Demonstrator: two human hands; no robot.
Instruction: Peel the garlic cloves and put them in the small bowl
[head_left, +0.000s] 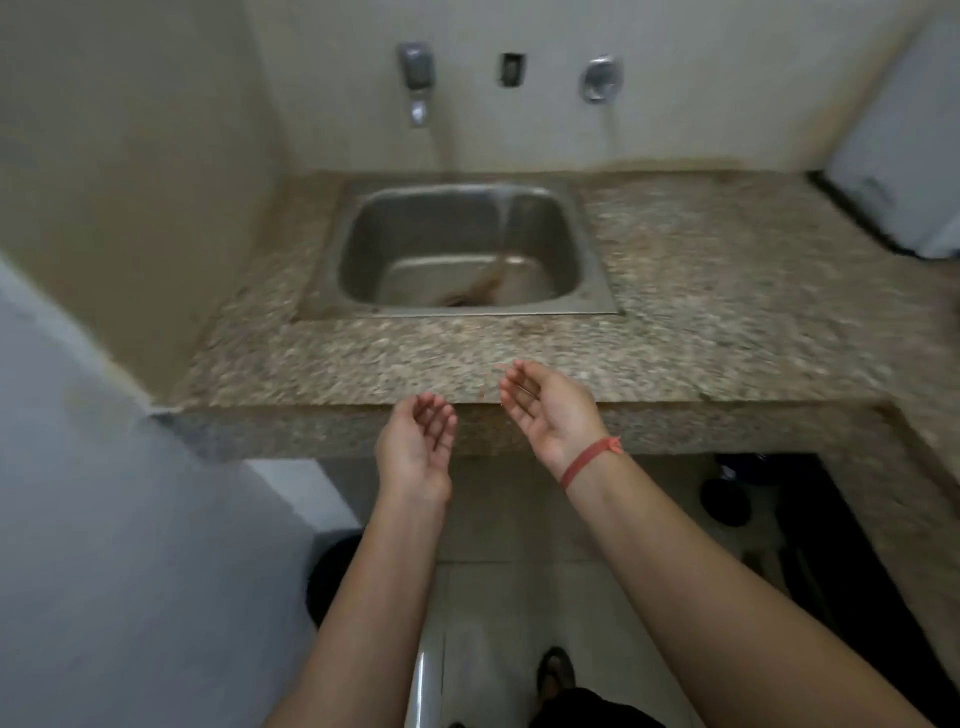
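Two bare hands, left hand (415, 447) and right hand (545, 415), palms up, fingers (436, 415) loosely spread, holding nothing, over speckled granite bench (701, 312) edge. Steel sink (332, 249) at 12 o'clock. No garlic or bowl visible. Cloves likely light, papery-skinned, slippery once peeled; pinch at ends.

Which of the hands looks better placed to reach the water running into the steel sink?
Right, probably. The right hand is over the speckled stone counter, nearer the stream; the left hand hangs short of its edge.
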